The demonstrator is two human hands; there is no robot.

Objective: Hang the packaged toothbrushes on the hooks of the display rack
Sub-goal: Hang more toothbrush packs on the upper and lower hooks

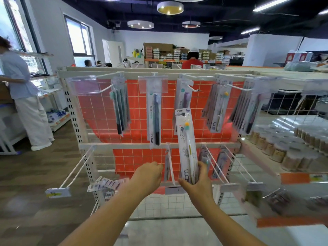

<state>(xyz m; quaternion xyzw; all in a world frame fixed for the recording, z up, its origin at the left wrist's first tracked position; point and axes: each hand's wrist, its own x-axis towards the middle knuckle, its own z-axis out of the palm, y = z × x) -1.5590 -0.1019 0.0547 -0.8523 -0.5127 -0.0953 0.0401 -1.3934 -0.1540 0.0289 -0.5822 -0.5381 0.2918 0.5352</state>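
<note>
Toothbrush packs (pixel 120 105) hung from white hooks (pixel 106 88) on a red-backed wire rack (pixel 106 110) in a bright shop with wood flooring. Left hand (pixel 147 176) reached forward, relaxed, holding nothing. Right hand (pixel 197 181) gripped one pack (pixel 187 144) by its bottom, upright, hang-hole topmost.

Legible print on the toothbrush packs at the display rack (pixel 159 75).
The pack held upright in the right hand (pixel 197 181) reads "eom" at its foot, with a large character "净" higher up. "Hane" runs down the hanging dark-brush pack (pixel 154 119); "eom" marks a hanging pack (pixel 217 112) to its right. Other print is too blurred.
</note>
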